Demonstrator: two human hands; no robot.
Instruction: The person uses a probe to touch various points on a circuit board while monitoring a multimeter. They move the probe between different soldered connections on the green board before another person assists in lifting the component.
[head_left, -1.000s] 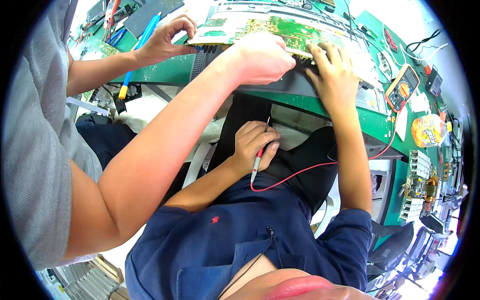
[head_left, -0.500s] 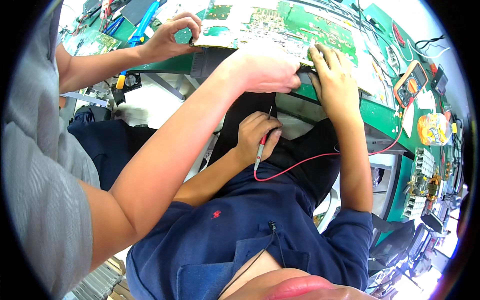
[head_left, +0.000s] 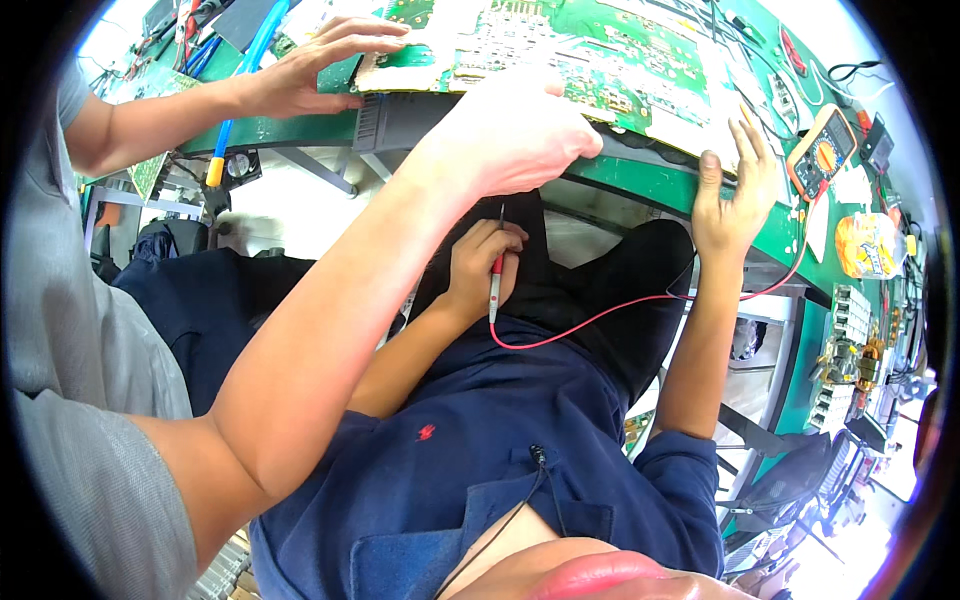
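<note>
Low over my lap, my left hand [head_left: 484, 264] is closed around a red-and-grey test probe [head_left: 495, 287], its thin tip pointing up toward the bench. A red lead runs from the probe to the right. At the right end of a large green circuit board [head_left: 640, 55], my right hand [head_left: 735, 205] has its thumb and fingers apart, the fingertips touching the board's edge. A co-worker in grey reaches in from the left. One of their hands [head_left: 300, 75] lies with fingers stretched at the board's left end; the other [head_left: 530, 135] is over its front edge, partly washed out by glare.
An orange multimeter [head_left: 823, 158] lies right of the board, joined to the red lead [head_left: 640, 303]. Near it is an orange-and-white packet [head_left: 868, 246]. A blue tool with a yellow end [head_left: 216, 170] sticks out past the green bench's edge on the left. A chair [head_left: 780, 490] stands at lower right.
My right hand has moved right, from the board's front edge to its right end. My left hand shifted slightly left with the probe. The co-worker's far-left hand has loosened from a pinch.
</note>
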